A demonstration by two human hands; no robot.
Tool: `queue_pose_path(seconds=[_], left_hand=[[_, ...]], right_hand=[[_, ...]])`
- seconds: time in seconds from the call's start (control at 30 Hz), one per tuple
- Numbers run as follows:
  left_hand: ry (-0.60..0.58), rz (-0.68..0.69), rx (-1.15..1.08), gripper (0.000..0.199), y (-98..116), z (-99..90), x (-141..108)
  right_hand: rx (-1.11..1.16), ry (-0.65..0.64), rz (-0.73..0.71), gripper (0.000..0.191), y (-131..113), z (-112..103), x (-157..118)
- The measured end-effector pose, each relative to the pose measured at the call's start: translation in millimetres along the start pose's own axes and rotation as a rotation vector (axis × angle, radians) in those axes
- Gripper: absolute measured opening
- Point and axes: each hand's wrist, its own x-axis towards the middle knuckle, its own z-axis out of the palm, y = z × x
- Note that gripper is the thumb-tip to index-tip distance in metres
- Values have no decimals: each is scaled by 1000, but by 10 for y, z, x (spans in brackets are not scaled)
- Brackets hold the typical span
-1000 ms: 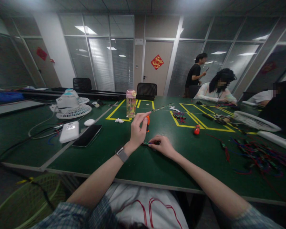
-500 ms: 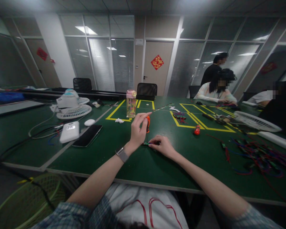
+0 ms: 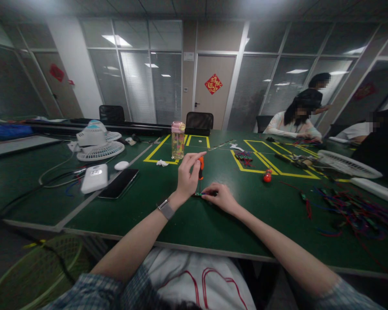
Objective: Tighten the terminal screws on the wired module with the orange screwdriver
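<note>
My left hand is closed around the orange and black handle of a screwdriver, which stands upright. Its thin shaft runs down to a small green circuit board lying on the table. My right hand pinches the board's right end, where wires seem to join it; the fingers partly cover that end. The shaft's tip meets the board, but the exact contact point is too small to make out.
On the green table, a phone, a white power bank and a fan lie left. A bottle stands ahead. Tangled wired boards spread right, beyond a small red object. Co-workers are at the far right.
Both my hands, the screwdriver and the board keep nearly the same place. In the background, a standing person has moved to the right behind the seated co-worker.
</note>
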Motion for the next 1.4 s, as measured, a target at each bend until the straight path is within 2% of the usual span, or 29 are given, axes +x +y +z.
queue_pose_path(seconds=[0.27,0.53,0.77,1.03,1.27,1.4], left_hand=[[26,7,73,19,6,12,-2],[-6,17,6,27,8,1,1],[31,11,78,17,28,5,3],[2,9,-17,27,9,14,-3],[10,12,23,21,9,11,-5],[1,12,2,24,19,-1,-3]], right_hand=[[-12,6,-9,12,18,11,7],[9,7,-14,12,12,9,-1],[4,8,2,13,11,9,3],[10,-1,0,13,17,5,1],[3,11,-2,13,13,10,-1],[8,7,-2,12,3,4,0]])
